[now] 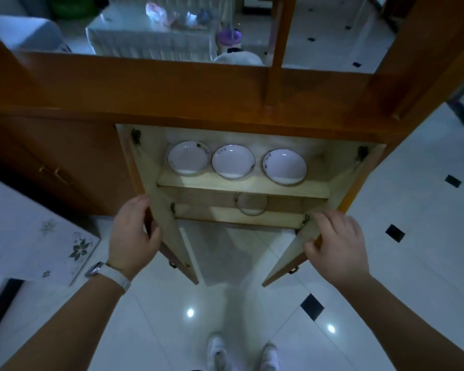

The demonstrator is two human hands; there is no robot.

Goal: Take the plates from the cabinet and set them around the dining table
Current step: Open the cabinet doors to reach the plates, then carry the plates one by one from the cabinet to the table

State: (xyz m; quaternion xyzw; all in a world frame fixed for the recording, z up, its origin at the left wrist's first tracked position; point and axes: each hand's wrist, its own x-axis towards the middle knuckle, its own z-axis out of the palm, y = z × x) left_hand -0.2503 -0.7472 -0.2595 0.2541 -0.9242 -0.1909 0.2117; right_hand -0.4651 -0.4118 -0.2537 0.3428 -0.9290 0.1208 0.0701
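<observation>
The low wooden cabinet (241, 191) stands open with both doors swung out. Three white plates with dark patterned rims sit side by side on its upper shelf: left plate (189, 160), middle plate (233, 161), right plate (284, 166). A fourth plate (251, 207) lies on the lower shelf, partly hidden by the shelf above. My left hand (134, 234) grips the edge of the left door (172, 236). My right hand (338, 242) holds the edge of the right door (289, 261).
A glossy white tiled floor (225, 303) with black insets lies below, my white shoes at the bottom. A table with a flowered cloth (38, 236) is at the left. Beyond the wooden divider stands a table with a white cloth (150, 38).
</observation>
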